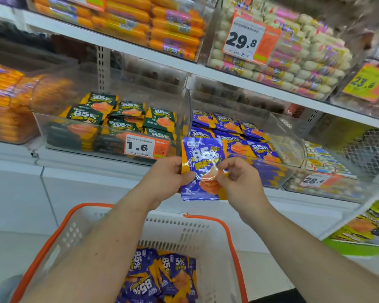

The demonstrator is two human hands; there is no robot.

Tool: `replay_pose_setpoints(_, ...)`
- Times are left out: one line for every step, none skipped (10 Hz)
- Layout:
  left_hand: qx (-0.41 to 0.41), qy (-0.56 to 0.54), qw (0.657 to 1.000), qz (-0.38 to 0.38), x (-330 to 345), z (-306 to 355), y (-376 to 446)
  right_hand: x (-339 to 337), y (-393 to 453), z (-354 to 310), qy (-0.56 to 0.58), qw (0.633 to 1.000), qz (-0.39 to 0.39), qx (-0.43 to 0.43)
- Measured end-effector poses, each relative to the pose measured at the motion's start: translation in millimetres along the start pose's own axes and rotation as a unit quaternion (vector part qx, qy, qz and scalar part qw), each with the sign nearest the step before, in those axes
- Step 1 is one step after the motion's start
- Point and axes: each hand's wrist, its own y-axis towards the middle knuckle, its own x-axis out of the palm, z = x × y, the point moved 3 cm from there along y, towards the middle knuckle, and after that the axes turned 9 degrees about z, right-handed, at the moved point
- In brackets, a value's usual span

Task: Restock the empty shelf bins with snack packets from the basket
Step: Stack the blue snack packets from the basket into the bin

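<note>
At the far left of the middle shelf sat a clear bin of orange sausages (2, 101). Next to it was a bin (109, 136) of dark green packets (127, 115), with an orange price tag (147, 147) reading 1.6 on its front. The person's left hand (169, 178) gripped the left edge of a purple packet (202, 169), thumb on the front and fingers curled behind. The right hand (239, 180) pinched the packet's front near its middle with curled fingertips. The packet stood upright in front of the purple packets' bin (278, 136), which was partly filled with matching packets (230, 132). Below, between the forearms, the white basket (179, 235) with orange handles held more purple packets (162, 278).
</note>
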Motion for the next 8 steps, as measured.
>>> replay_pose_setpoints(0.004,-0.039,0.999,0.029,4.7,5.6,0.1,-2.1,15.9,-15.4,0.083,0.994,0.030,0.061)
replay_pose_setpoints(-0.023,-0.041,0.996,0.078,-1.5,4.1,2.8,-5.3,52.5,-29.7,0.127,0.981,0.113,0.097)
replay_pose_setpoints(-0.043,-0.032,0.995,0.087,-4.9,0.4,2.5,-3.5,87.9,-41.8,0.085,0.979,0.152,0.109)
replay_pose_setpoints(-0.061,-0.026,0.994,0.082,-3.5,-7.2,2.4,15.9,109.0,-44.4,0.025,0.989,0.074,0.125)
replay_pose_setpoints(-0.077,-0.023,0.994,0.080,-2.5,-17.1,4.2,34.6,118.1,-35.5,-0.126,0.989,0.012,0.081)
replay_pose_setpoints(-0.087,-0.024,0.993,0.078,0.3,-24.0,6.4,50.1,119.5,-31.8,-0.257,0.966,-0.005,0.030)
replay_pose_setpoints(-0.091,-0.011,0.994,0.065,5.1,-29.0,8.6,57.0,118.3,-27.4,-0.355,0.934,-0.028,-0.002)
replay_pose_setpoints(-0.091,0.000,0.994,0.060,7.0,-34.1,9.9,59.6,120.0,-24.0,-0.374,0.927,-0.026,-0.001)
